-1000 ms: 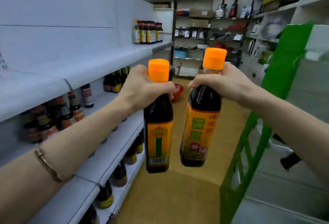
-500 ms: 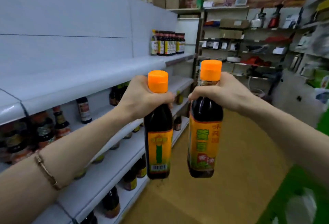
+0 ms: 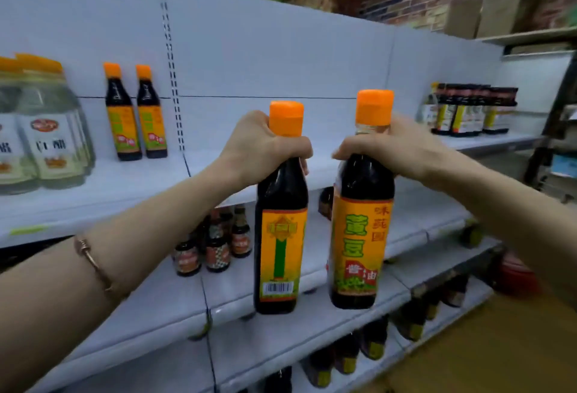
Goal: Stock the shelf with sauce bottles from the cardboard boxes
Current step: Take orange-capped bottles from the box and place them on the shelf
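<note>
My left hand (image 3: pixel 260 145) grips the neck of a dark sauce bottle (image 3: pixel 279 236) with an orange cap and an orange label showing a barcode. My right hand (image 3: pixel 393 149) grips the neck of a second, matching sauce bottle (image 3: pixel 359 236). Both bottles hang upright in the air, side by side, in front of the white shelf unit. The top shelf (image 3: pixel 103 192) holds two matching orange-capped bottles (image 3: pixel 137 114) standing at the back left. No cardboard box is in view.
Large clear vinegar jugs (image 3: pixel 46 139) stand at the top shelf's far left, a row of dark bottles (image 3: pixel 468 111) at its far right. Small bottles (image 3: pixel 212 242) sit on the middle shelf, more on the lower one. Brick wall and brown floor to the right.
The view has swung left and up toward the shelf. The two bottles stay held at the necks, now facing the top shelf where matching bottles have come into sight.
</note>
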The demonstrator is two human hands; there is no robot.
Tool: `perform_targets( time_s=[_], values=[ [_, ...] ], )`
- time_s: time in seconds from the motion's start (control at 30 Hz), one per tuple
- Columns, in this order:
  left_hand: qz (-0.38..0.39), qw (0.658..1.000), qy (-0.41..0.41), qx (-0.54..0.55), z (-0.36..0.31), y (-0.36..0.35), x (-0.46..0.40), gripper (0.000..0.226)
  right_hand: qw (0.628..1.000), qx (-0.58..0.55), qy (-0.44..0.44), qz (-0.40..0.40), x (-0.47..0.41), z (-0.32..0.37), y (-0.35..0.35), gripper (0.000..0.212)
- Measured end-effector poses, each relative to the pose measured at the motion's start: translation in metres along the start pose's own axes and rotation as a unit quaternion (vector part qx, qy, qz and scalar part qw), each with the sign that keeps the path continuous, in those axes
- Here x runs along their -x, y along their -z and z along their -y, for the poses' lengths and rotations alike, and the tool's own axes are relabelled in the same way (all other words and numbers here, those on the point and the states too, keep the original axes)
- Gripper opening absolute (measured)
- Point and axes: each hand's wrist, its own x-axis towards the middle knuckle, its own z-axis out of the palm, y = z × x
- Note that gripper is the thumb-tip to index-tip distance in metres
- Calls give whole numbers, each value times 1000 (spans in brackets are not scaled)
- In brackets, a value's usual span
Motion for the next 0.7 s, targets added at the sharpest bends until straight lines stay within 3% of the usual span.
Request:
perform_targets(
  time_s=[0.1,0.3,0.43,0.5,0.63,0.7],
  values=[
    [-25,999,-1,-28,12,23,-24,38,999,-26,13,21,-49,5,-12,23],
    [-80,997,-15,-8,34,74,-93,16,996,-59,53,31,-149,18,-40,20],
    [-109,993,-36,-23,49,106,-135,16,994,-76,75,32,-204,23,-59,19],
    [-124,990,-45,-46,62,121,-148,21,991,-96,93,30,-228,22,-72,20],
    [-159,981,-29,-109,83,147,-158,60,983,-124,120,60,-269,25,-106,21],
    [-173,976,-11,-132,96,161,-161,60,978,-137,132,90,-288,25,-124,20]
  ],
)
